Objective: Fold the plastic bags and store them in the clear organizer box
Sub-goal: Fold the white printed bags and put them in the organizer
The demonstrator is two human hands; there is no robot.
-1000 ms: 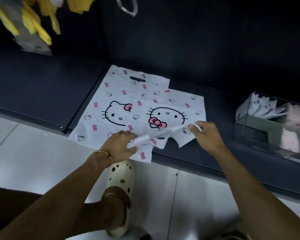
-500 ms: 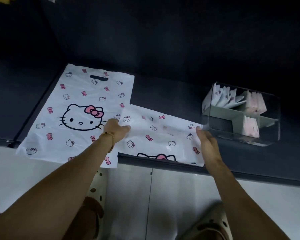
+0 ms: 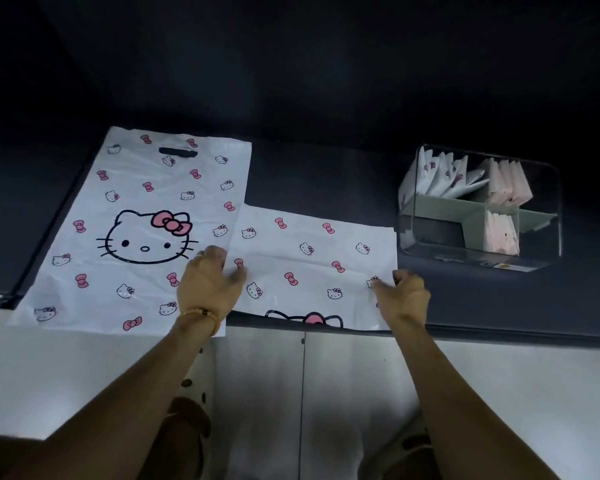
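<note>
Head view looks down on a dark shelf (image 3: 309,178) where two white cat-print plastic bags lie flat. Taking the clear organizer box (image 3: 548,209) as the landmark: the bag being folded (image 3: 312,268) lies just to its left, its right edge close to the box's near-left corner without clearly touching it, its near edge hanging slightly over the shelf lip. The second, unfolded bag (image 3: 136,230), with its handle cut-out at the far end, lies farther left of the box, its right edge overlapped by the first bag.

The left hand (image 3: 210,282) rests on the working bag's left edge, the end farthest from the box, fingers curled down and thumb spread; whether it pinches the film or merely presses it cannot be told. The right hand (image 3: 404,296) is at the bag's right edge, the end nearest the box, with fingers curled as if nipping the plastic.

The bag's long axis runs left to right, straight toward the box, with one hand at each end. The right hand is clearly nearer the box. A further fold would likely bring one end across to the other, and the finished packet would then travel right, toward the compartments that already hold upright folded bags (image 3: 444,178). The front-left compartment looks unfilled.
</note>
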